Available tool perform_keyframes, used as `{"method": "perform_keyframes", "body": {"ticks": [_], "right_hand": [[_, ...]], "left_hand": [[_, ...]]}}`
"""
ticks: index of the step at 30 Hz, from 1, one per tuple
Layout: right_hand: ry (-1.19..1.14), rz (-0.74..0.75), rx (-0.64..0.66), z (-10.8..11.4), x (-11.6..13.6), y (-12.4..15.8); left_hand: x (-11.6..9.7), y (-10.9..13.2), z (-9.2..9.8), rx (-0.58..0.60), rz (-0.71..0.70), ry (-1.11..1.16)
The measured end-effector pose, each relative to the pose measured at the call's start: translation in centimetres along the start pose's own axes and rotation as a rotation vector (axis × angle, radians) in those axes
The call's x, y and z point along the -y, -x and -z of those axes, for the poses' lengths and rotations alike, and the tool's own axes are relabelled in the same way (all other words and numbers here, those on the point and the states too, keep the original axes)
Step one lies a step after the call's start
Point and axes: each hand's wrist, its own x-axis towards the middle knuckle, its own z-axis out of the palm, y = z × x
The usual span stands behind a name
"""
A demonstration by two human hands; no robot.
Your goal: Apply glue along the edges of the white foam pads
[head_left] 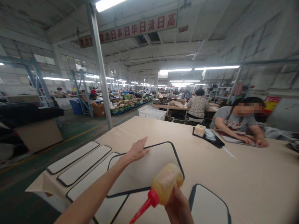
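My right hand (177, 203) grips a see-through squeeze bottle (167, 180) of amber liquid, its red nozzle (146, 203) slanting down to the left. Under and behind the bottle lies a pale panel (140, 172) with rounded corners and a dark border. At the far edge of that panel is my left hand (139, 149), fingers stretched out and a ring on one; whether it presses on the panel I cannot tell. Several similar dark-edged panels (84, 165) lie to the left, partly overlapped. Another bordered panel (209, 207) is at the lower right.
The table (252, 183) has a tan covering. Near its right far side sit a dark tray (217, 142) and a pale block (200, 130). A co-worker (243, 121) leans over work at the right. Beyond the table stand a white bin (151, 112) and a metal post (101, 68).
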Motion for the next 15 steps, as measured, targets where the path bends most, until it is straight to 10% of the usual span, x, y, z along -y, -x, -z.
{"method": "perform_keyframes", "body": {"ticks": [10, 15], "right_hand": [[0.108, 0.037, -0.175, 0.6, 2.8, 3.3], [0.255, 0.449, -0.229, -1.3, 9.3, 2.9]], "left_hand": [[1.4, -0.7, 1.3, 0.362, -0.024, 0.315], [2.4, 0.8, 3.1, 0.475, 0.089, 0.496]]}}
